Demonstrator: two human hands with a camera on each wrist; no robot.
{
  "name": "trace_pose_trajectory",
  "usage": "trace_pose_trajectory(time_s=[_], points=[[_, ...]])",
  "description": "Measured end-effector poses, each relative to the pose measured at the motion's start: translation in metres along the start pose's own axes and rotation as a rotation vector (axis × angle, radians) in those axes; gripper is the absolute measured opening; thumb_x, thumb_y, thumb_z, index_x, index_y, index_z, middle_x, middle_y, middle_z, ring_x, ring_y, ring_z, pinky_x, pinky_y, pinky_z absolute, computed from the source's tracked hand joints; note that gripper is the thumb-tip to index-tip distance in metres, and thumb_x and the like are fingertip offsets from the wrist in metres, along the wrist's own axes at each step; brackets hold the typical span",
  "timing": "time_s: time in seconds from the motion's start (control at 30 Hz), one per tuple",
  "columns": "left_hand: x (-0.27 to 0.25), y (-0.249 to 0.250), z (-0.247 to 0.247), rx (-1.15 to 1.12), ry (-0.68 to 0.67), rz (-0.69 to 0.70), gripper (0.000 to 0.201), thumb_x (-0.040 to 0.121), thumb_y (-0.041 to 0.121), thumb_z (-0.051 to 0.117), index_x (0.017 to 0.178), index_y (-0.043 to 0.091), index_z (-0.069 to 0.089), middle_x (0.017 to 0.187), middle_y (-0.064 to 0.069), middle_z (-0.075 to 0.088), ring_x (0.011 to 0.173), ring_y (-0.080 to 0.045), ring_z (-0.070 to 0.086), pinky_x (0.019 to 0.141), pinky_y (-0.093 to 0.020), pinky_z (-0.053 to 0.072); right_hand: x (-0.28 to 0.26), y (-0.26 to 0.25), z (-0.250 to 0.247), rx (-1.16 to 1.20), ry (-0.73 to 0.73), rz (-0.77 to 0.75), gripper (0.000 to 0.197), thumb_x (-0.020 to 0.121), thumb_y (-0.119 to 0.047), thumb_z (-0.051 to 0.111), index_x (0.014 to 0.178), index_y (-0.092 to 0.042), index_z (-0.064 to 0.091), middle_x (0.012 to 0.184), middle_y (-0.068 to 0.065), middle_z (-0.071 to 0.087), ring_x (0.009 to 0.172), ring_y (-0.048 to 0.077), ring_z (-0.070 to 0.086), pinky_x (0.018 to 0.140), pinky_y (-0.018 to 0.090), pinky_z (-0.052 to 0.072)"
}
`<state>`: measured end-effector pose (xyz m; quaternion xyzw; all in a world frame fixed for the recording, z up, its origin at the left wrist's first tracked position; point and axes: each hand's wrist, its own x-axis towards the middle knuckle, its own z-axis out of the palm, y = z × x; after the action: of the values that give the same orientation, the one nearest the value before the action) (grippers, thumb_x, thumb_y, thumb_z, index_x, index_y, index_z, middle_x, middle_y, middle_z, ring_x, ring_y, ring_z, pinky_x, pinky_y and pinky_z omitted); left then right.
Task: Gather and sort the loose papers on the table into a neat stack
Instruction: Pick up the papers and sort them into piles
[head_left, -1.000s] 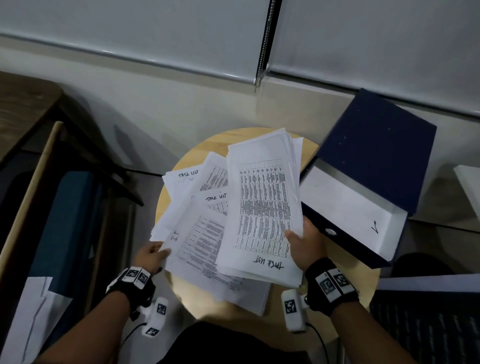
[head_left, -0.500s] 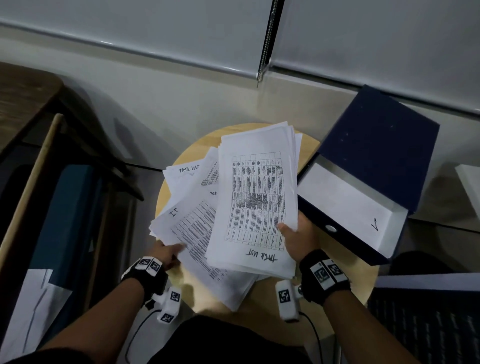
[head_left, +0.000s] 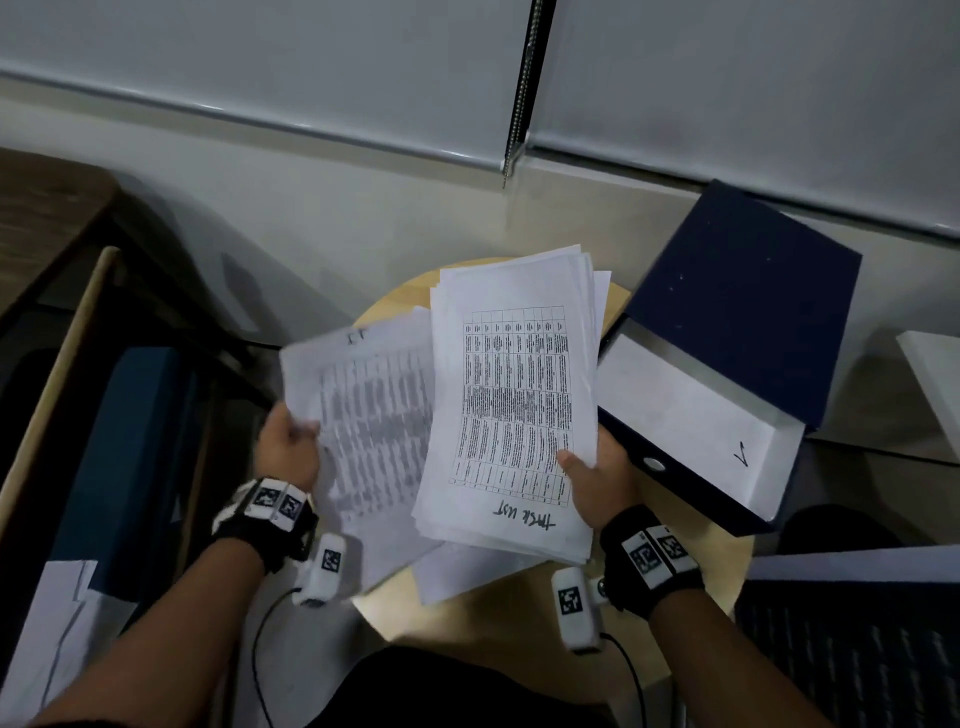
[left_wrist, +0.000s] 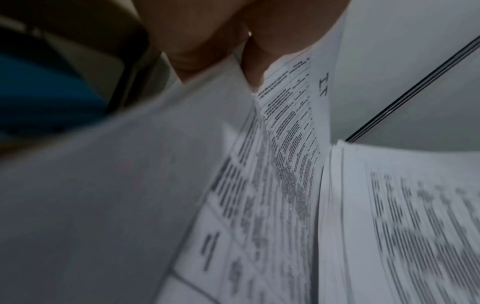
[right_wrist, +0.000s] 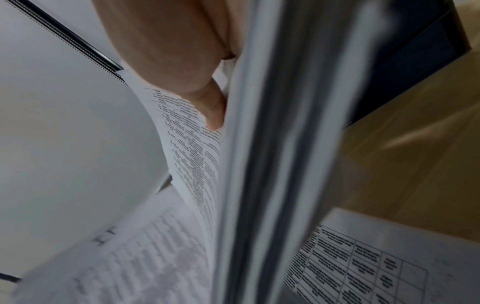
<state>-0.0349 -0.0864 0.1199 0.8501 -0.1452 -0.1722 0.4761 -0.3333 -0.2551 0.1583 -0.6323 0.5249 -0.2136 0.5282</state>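
My right hand (head_left: 592, 470) grips a thick stack of printed sheets (head_left: 514, 405) by its right edge, thumb on the top page headed "TASK LIST", held above the round wooden table (head_left: 691, 566). The right wrist view shows that thumb (right_wrist: 207, 107) pressed on the stack's edge (right_wrist: 272, 164). My left hand (head_left: 288, 447) pinches a smaller, blurred bunch of sheets (head_left: 369, 415) marked "IT" by its left edge, lifted beside the stack. In the left wrist view the fingers (left_wrist: 254, 61) clamp those pages (left_wrist: 285, 144). One loose sheet (head_left: 467, 569) lies on the table under both bundles.
A dark blue lever-arch binder (head_left: 727, 343) lies at the table's right, close to my right hand. A wooden chair with a blue seat (head_left: 130, 441) stands at the left. White paper (head_left: 57, 639) lies low at the far left. A wall with blinds (head_left: 311, 78) stands behind.
My left hand has taken hold of the loose sheets on the left and lifted them off the table toward the stack. The right hand's stack has risen slightly and shifted left.
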Motion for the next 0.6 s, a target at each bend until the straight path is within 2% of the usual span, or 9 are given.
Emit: trace_pose_trajectory(time_s=[0.07, 0.13, 0.23, 0.27, 0.33, 0.43, 0.5, 0.53, 0.6], points=[[0.018, 0.022, -0.022, -0.029, 0.103, 0.070, 0.028, 0.091, 0.002, 0.054, 0.119, -0.001, 0.057, 0.113, -0.022, 0.066, 0.107, -0.034, 0.060, 0.086, -0.029, 0.040, 0.001, 0.001, -0.002, 0.002, 0.015, -0.012, 0.028, 0.091, -0.002, 0.057, 0.111, -0.021, 0.063, 0.101, -0.007, 0.070, 0.097, 0.015, 0.067, 0.083, 0.034, 0.054], [0.035, 0.046, -0.049, -0.066, 0.210, 0.155, 0.032, 0.091, 0.005, 0.055, 0.123, 0.002, 0.056, 0.115, -0.022, 0.065, 0.103, -0.026, 0.060, 0.086, -0.027, 0.041, 0.001, 0.002, -0.004, 0.001, 0.022, -0.032, 0.029, 0.091, -0.002, 0.056, 0.113, -0.020, 0.063, 0.103, -0.006, 0.071, 0.098, 0.017, 0.067, 0.085, 0.035, 0.054], [0.054, 0.082, -0.085, -0.140, 0.263, 0.321, 0.027, 0.088, 0.011, 0.055, 0.114, 0.016, 0.057, 0.105, -0.010, 0.061, 0.094, -0.012, 0.053, 0.076, -0.019, 0.040, 0.002, 0.003, -0.006, -0.020, 0.016, -0.034, 0.030, 0.092, -0.004, 0.056, 0.118, -0.018, 0.063, 0.107, -0.002, 0.071, 0.100, 0.018, 0.067, 0.088, 0.036, 0.053], [0.057, 0.092, -0.091, -0.166, 0.265, 0.355, 0.023, 0.086, 0.014, 0.056, 0.107, 0.024, 0.056, 0.102, -0.006, 0.059, 0.090, -0.010, 0.052, 0.073, -0.020, 0.041, 0.002, 0.004, -0.005, -0.026, 0.013, -0.032, 0.030, 0.092, -0.004, 0.056, 0.118, -0.018, 0.063, 0.106, -0.003, 0.071, 0.100, 0.018, 0.067, 0.088, 0.036, 0.053], [0.062, 0.110, -0.096, -0.291, 0.288, 0.400, 0.019, 0.083, 0.017, 0.060, 0.099, 0.025, 0.055, 0.095, -0.002, 0.061, 0.080, -0.008, 0.054, 0.070, -0.024, 0.043, 0.002, 0.004, -0.004, -0.032, -0.001, -0.034, 0.031, 0.092, -0.003, 0.056, 0.118, -0.017, 0.063, 0.102, -0.007, 0.069, 0.097, 0.016, 0.066, 0.085, 0.032, 0.052], [0.060, 0.122, -0.084, -0.529, 0.209, 0.367, 0.018, 0.084, 0.013, 0.064, 0.100, 0.020, 0.060, 0.091, 0.008, 0.068, 0.083, -0.005, 0.064, 0.078, -0.024, 0.051, -0.001, 0.002, 0.001, -0.017, -0.040, -0.032, 0.029, 0.092, 0.000, 0.057, 0.117, -0.013, 0.063, 0.097, -0.009, 0.068, 0.092, 0.011, 0.065, 0.074, 0.023, 0.049], [0.060, 0.116, -0.068, -0.597, 0.096, 0.298, 0.014, 0.084, 0.024, 0.069, 0.097, 0.021, 0.064, 0.098, 0.000, 0.071, 0.092, -0.017, 0.067, 0.085, -0.033, 0.054, -0.003, -0.001, 0.003, 0.031, -0.067, -0.023, 0.028, 0.091, 0.002, 0.057, 0.111, -0.016, 0.064, 0.096, -0.010, 0.069, 0.090, 0.008, 0.066, 0.075, 0.027, 0.049], [0.058, 0.113, -0.060, -0.585, 0.054, 0.242, 0.020, 0.082, 0.035, 0.072, 0.095, 0.021, 0.065, 0.098, -0.005, 0.071, 0.089, -0.021, 0.066, 0.084, -0.038, 0.054, -0.004, -0.003, 0.004, 0.065, -0.081, -0.012, 0.028, 0.091, 0.003, 0.058, 0.106, -0.020, 0.065, 0.095, -0.010, 0.070, 0.089, 0.007, 0.066, 0.078, 0.031, 0.049], [0.051, 0.102, -0.035, -0.528, -0.044, 0.133, 0.028, 0.083, 0.041, 0.070, 0.095, 0.017, 0.066, 0.093, -0.008, 0.071, 0.077, -0.017, 0.064, 0.077, -0.037, 0.056, -0.008, -0.010, 0.008, 0.144, -0.121, -0.024, 0.027, 0.091, -0.001, 0.061, 0.099, -0.027, 0.066, 0.094, -0.009, 0.072, 0.086, 0.007, 0.068, 0.082, 0.035, 0.049]])
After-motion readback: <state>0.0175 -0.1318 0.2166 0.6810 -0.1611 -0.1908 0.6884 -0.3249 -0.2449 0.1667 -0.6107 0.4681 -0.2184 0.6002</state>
